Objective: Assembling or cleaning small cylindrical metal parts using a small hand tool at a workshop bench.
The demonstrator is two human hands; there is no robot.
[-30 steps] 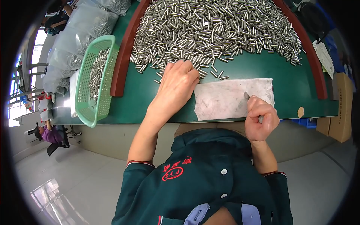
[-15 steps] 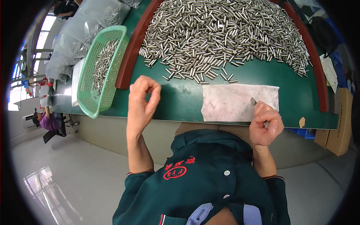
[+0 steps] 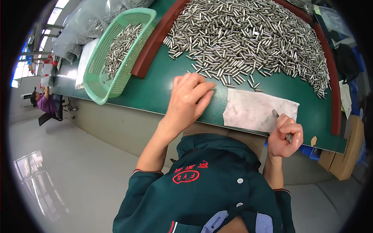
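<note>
Clear plastic bags (image 3: 83,23) of small metal parts lie at the far left of the bench, behind the green basket. A brown cardboard box (image 3: 347,149) stands at the right, below the bench edge. Just beside it, under the bench, sits a blue bin (image 3: 311,152). No signs or screens are visible.

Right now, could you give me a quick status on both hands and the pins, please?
Left hand open, reaching toward the pin pile. Right hand fisted around a thin metal tool at the white cloth. Nothing between hand and pile.
</note>
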